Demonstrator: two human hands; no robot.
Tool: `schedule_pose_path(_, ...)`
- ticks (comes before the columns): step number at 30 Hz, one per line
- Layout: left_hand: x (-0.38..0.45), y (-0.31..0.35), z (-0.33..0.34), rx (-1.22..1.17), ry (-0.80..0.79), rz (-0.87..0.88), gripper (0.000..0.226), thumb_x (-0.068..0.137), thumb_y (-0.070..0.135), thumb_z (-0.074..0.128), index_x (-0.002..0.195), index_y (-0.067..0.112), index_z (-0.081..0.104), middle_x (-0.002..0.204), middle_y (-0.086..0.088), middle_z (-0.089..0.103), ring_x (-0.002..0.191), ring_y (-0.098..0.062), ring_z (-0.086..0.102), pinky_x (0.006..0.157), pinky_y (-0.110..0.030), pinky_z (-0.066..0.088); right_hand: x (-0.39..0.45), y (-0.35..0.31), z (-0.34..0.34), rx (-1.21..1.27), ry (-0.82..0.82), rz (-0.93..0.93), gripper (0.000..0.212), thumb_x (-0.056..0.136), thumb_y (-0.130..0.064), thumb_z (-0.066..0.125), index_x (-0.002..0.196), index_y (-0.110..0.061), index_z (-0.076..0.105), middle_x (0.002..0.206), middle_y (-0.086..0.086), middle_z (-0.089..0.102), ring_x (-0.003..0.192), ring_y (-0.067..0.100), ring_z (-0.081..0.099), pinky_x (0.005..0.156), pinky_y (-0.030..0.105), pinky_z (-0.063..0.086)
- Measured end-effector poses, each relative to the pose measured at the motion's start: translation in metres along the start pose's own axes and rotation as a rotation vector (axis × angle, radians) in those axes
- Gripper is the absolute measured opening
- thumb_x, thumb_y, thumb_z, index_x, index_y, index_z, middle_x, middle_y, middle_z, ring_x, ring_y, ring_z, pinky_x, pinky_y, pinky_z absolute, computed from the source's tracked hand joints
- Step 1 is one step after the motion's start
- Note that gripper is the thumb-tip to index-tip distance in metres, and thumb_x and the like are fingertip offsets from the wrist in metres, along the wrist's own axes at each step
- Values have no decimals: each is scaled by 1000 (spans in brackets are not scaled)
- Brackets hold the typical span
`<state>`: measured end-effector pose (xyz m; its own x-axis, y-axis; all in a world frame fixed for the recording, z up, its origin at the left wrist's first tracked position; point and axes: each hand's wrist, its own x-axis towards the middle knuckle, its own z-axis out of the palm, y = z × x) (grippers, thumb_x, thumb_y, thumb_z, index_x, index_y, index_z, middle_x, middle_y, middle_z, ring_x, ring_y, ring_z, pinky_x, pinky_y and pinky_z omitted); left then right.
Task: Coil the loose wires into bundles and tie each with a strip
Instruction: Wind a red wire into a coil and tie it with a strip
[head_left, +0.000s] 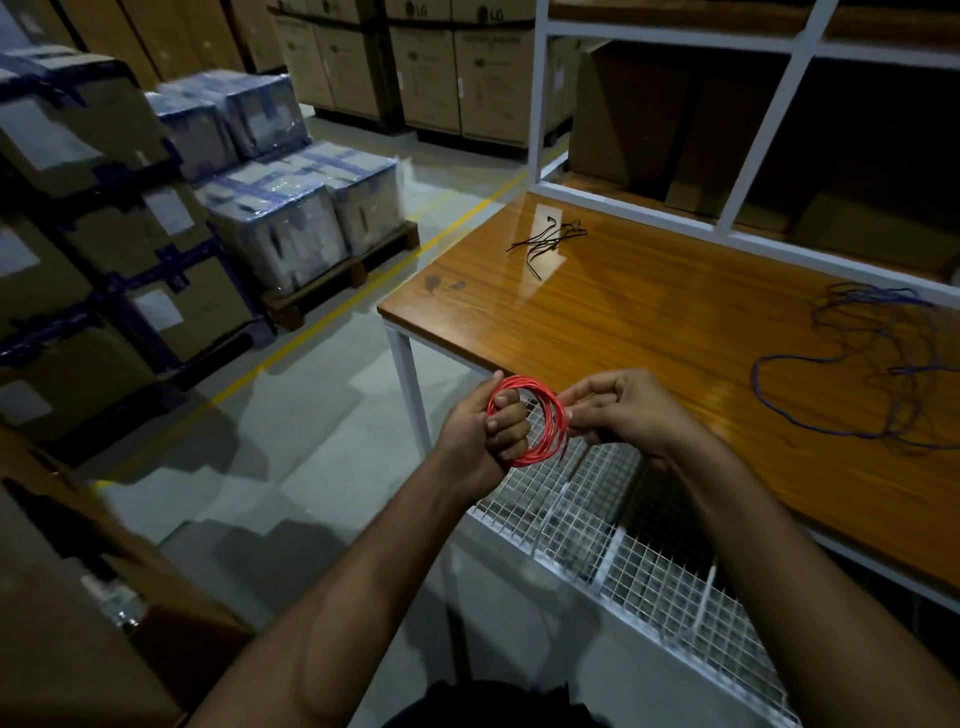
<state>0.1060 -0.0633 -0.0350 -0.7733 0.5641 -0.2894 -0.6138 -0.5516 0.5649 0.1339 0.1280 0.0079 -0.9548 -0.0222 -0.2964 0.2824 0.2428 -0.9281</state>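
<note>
- My left hand (480, 428) grip is clamped on the red wire coil (535, 421), fingers curled through its centre; the coil hangs in the air just off the near corner of the counter (649, 322)
- My right hand (631, 410) grip is pinched together on the coil's far side, where the loose tail (574, 460) hangs down
- Step in hand, as I judge it: finish the last turn. Keep the loops stacked flat, feed the tail along the existing turns, and do not slacken the left grip or the loops will spring apart
- The black strips (548, 241) lie well apart at the counter's far end; one must be fetched while one hand keeps the bundle
- A loose blue wire (857, 374) lies tangled on the counter to the right, not yet coiled
- A wire-mesh rack (623, 530) sits directly below my hands and could snag the tail
</note>
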Motion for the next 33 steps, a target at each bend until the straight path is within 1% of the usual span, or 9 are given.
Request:
schedule_pose_path(4, 3, -6, 6, -26, 6, 8, 46, 106, 36, 33, 65, 19, 44, 44, 8, 31, 35, -6, 24, 40, -21, 15, -3, -10, -1, 56, 10, 55, 11, 82, 11, 69, 92, 5, 69, 73, 19, 72, 58, 19, 69, 51, 24, 55)
schedule_pose_path(8, 5, -4, 9, -29, 12, 23, 49, 107, 36, 31, 63, 19, 45, 42, 7, 31, 34, -5, 23, 42, -20, 9, -6, -18, -1, 141, -8, 63, 13, 90, 4, 63, 103, 5, 67, 83, 22, 70, 67, 24, 70, 62, 30, 63)
schedule_pose_path(11, 4, -3, 11, 10, 9, 19, 48, 106, 37, 31, 64, 20, 44, 42, 8, 31, 33, -4, 25, 40, -20, 13, -7, -22, -3, 84, -72, 56, 41, 80, -14, 78, 116, -1, 64, 86, 21, 72, 74, 27, 71, 70, 34, 63)
schedule_pose_path(14, 2, -3, 12, 53, -26, -24, 47, 106, 36, 31, 64, 20, 43, 42, 8, 32, 35, -5, 27, 40, -20, 18, -3, -24, -8, -10, -206, 89, 70, 79, -1, 76, 142, 0, 44, 77, 17, 72, 70, 25, 72, 65, 32, 62)
schedule_pose_path(16, -1, -2, 13, 45, -74, -87, 47, 105, 36, 33, 62, 19, 42, 42, 7, 32, 34, -6, 29, 38, -19, 22, -2, -27, -13, -25, -351, 114, 72, 84, 5, 69, 148, -2, 37, 71, 12, 70, 68, 23, 72, 66, 32, 61)
schedule_pose_path(19, -3, 2, 17, 23, -126, -140, 44, 99, 35, 40, 59, 19, 43, 39, 8, 31, 31, -5, 29, 36, -19, 19, 0, -25, -22, 12, -506, 86, 44, 87, 4, 66, 131, 2, 58, 83, 14, 73, 79, 23, 73, 78, 35, 62)
schedule_pose_path(25, 3, 2, 32, 88, -127, -143, 44, 99, 35, 41, 58, 18, 46, 38, 8, 31, 29, -4, 28, 33, -17, 20, -9, -11, -29, -59, -409, 37, 18, 94, -11, 62, 103, 3, 66, 81, 13, 70, 70, 19, 69, 68, 28, 59)
schedule_pose_path(30, 15, -13, 46, 116, -52, -108, 49, 102, 36, 40, 56, 19, 44, 38, 9, 30, 29, -4, 27, 31, -17, 23, -14, 9, -40, -219, -264, -123, 23, 100, -23, 56, 85, -7, 64, 73, -3, 64, 67, 9, 58, 65, 25, 47)
schedule_pose_path(33, 26, -28, 55, 146, 29, -47, 50, 105, 38, 37, 59, 18, 42, 38, 8, 29, 29, -4, 25, 33, -17, 19, -17, 25, -41, 1, -142, -29, 29, 104, -25, 48, 83, -13, 64, 72, -2, 65, 68, 12, 56, 68, 28, 44)
